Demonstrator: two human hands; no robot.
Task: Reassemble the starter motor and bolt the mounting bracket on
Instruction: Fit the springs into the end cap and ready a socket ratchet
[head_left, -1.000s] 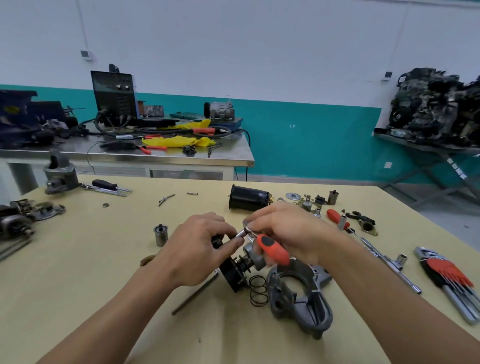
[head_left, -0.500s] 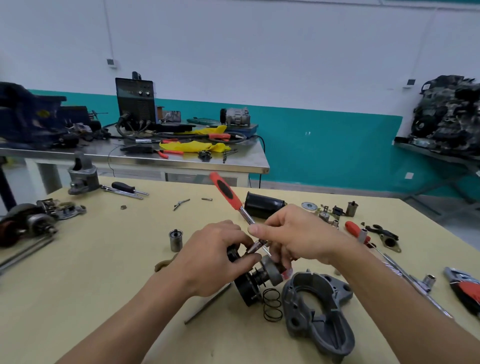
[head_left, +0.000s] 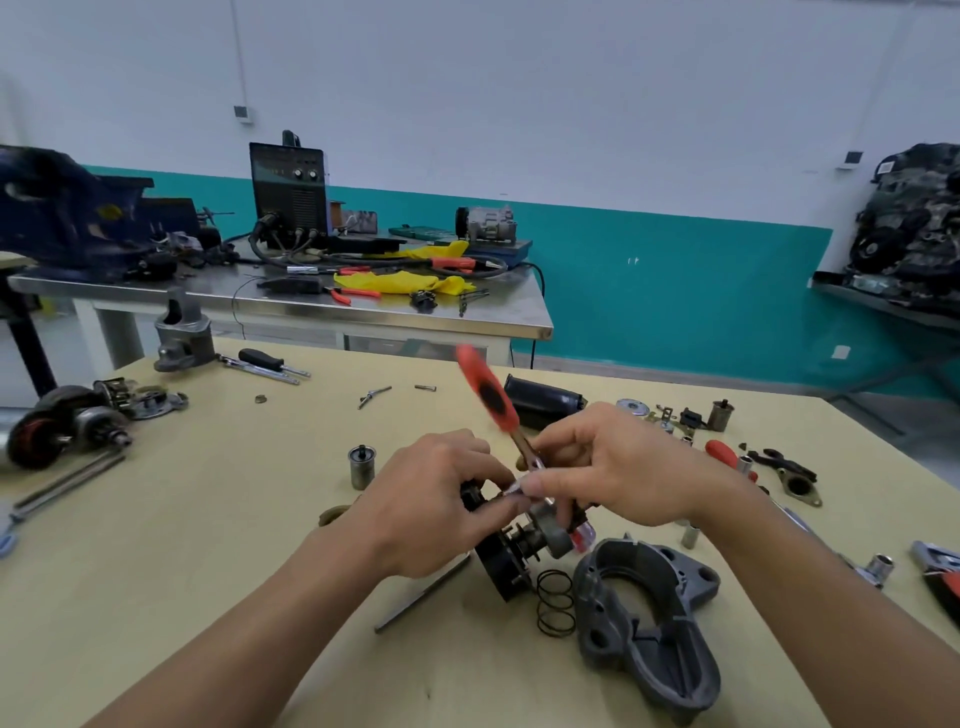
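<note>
My left hand (head_left: 431, 509) grips the black starter motor part (head_left: 506, 564) at the middle of the table, steadying its upper end. My right hand (head_left: 618, 467) is closed on the shaft of a red-and-black handled screwdriver (head_left: 488, 389), whose handle points up and away and looks blurred. The tip sits between my fingertips at the part's top. A coil spring (head_left: 555, 603) lies just in front of the part. The grey cast mounting bracket (head_left: 649, 623) rests to the right of the spring. The black motor cylinder (head_left: 545, 408) lies behind my hands.
Small parts (head_left: 675, 415), a second red screwdriver (head_left: 724, 453) and sockets lie at the right. A metal cup (head_left: 362, 466) stands left of my hands. An armature (head_left: 62, 431) and long bolts (head_left: 67, 480) lie at far left. A steel bench (head_left: 291, 301) with tools stands behind.
The screwdriver swung from lying low under my right hand to standing with its handle up and back. My view shifted right and down slightly. Both hands stay on the motor part.
</note>
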